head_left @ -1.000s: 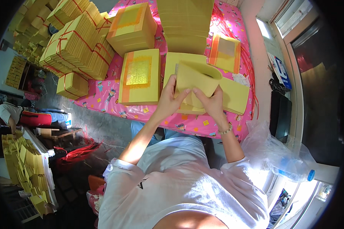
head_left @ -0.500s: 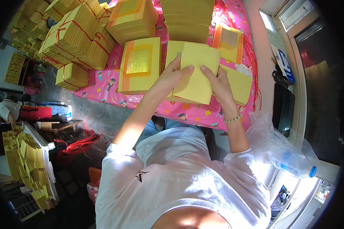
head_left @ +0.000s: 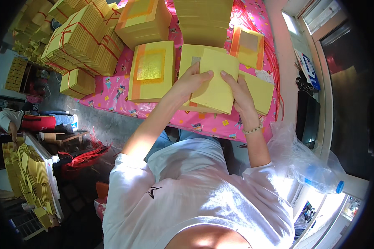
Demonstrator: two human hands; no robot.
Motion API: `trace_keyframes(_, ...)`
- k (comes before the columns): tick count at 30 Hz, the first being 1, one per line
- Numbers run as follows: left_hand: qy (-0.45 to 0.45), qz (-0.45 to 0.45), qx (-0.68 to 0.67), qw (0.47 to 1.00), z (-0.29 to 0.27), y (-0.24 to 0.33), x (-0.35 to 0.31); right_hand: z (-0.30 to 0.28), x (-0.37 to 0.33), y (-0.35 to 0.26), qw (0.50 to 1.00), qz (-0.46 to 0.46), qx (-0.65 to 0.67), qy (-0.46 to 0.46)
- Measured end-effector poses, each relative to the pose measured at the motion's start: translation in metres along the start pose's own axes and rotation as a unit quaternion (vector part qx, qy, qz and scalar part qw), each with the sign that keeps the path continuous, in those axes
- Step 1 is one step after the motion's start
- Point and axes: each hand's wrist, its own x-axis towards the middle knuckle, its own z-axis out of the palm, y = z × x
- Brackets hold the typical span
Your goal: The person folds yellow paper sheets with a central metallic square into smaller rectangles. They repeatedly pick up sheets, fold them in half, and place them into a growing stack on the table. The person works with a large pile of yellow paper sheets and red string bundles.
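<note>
Between my two hands is a folded sheaf of yellow paper (head_left: 217, 85), tilted, with both thumbs pressed on its top. My left hand (head_left: 192, 82) grips its left edge and my right hand (head_left: 239, 90) its right edge; the fingers beneath are mostly hidden. Under it lies a yellow paper stack (head_left: 187, 56) with a small silvery patch. To the left stands a stack of paper (head_left: 167, 74) topped by a gold foil square with an orange border. Partly under my right hand, to the right, is a plain yellow paper stack (head_left: 259, 92).
A pink patterned cloth (head_left: 170, 120) covers the table. Tall paper stacks (head_left: 203, 20) stand behind, and bundles tied with red string (head_left: 77, 39) at the left. Red strands (head_left: 274, 62) hang along the right edge. A clear plastic bag (head_left: 303, 159) lies lower right. Another person (head_left: 10, 120) works far left.
The sheaf in my hands has turned a little clockwise and shifted slightly right, showing more of the stack and silvery patch beneath. Both hands keep their hold.
</note>
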Motion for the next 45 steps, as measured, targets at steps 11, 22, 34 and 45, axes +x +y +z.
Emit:
trace_keyframes(11,-0.011,0.082,-0.002,0.997,0.012,-0.008,-0.016,0.006,-0.022,-0.005,0.993,-0.107,-0.053,0.024)
trace_keyframes(22,0.003,0.218,0.05,0.975,0.023,-0.017,-0.044,0.009,-0.047,-0.006,0.972,-0.203,-0.115,-0.003)
trace_keyframes(34,0.002,0.211,0.057,0.976,0.022,-0.014,-0.053,0.012,-0.052,-0.007,0.973,-0.195,-0.12,0.0)
trace_keyframes(45,0.006,0.195,0.062,0.979,0.024,-0.011,-0.054,0.016,-0.053,-0.005,0.976,-0.194,-0.096,0.02)
